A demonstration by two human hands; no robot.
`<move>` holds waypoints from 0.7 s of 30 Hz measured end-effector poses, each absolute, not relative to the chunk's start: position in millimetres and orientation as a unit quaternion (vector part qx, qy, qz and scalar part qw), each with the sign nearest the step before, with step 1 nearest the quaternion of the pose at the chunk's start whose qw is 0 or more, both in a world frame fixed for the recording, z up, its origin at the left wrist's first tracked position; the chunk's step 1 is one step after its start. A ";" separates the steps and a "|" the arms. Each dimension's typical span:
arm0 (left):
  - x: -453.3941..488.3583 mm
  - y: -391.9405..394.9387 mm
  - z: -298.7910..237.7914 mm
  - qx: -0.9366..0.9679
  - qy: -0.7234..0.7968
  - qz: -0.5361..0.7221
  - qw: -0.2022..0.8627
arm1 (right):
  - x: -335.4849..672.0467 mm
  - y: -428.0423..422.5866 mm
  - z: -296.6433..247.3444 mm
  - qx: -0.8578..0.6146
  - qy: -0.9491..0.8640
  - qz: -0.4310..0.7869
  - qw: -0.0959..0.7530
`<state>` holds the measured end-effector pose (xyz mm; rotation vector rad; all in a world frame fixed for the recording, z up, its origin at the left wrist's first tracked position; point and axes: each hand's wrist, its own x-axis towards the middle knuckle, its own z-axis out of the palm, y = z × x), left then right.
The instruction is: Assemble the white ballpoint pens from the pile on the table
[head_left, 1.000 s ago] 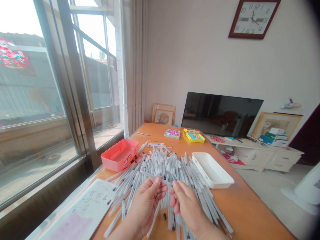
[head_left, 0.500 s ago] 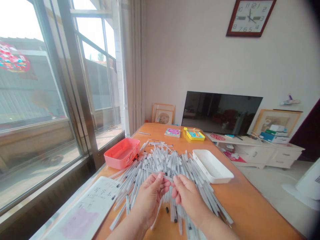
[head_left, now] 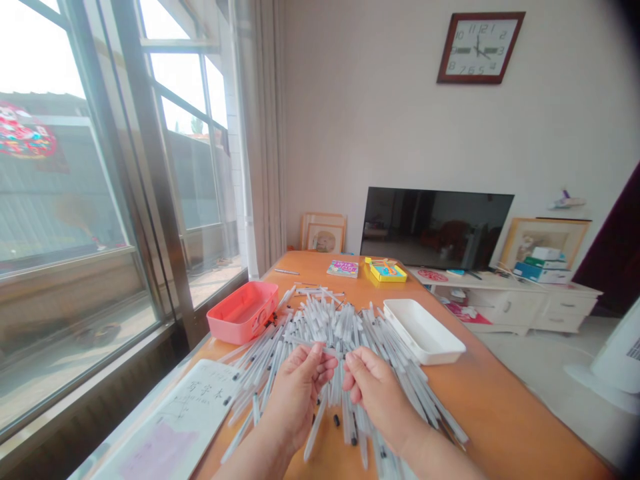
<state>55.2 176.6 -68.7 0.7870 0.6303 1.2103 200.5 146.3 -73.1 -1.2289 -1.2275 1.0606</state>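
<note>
Just above a heap of clear plastic pen barrels (head_left: pixel 325 317), my left hand (head_left: pixel 295 387) pinches one translucent pen barrel (head_left: pixel 330 351) between thumb and forefinger. The barrel lies nearly level and pokes out past the fingers on both sides. At its right end, my right hand (head_left: pixel 375 390) has thumb and forefinger closed in a pinch; whether a small separate part is also between them is hidden. A loose black cap (head_left: pixel 337 421) lies on the table below the hands. Several barrels in the heap have dark ends.
A red plastic tray (head_left: pixel 220 328) stands left of the heap, a white tray (head_left: pixel 443 358) right of it. A writing booklet (head_left: pixel 200 407) lies at the near left. Farther back on the wooden table (head_left: pixel 505 413) are a pen (head_left: pixel 287 272), a small book (head_left: pixel 343 269) and a yellow box (head_left: pixel 393 277).
My view has tilted up slightly and turned a little right. Both hands keep their pinches at the barrel, with only a slight shift of the fingers.
</note>
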 end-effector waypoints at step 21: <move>56.5 177.5 -75.5 0.350 0.278 0.545 0.709 | 196.9 145.9 -75.6 -0.493 -0.501 0.471 0.533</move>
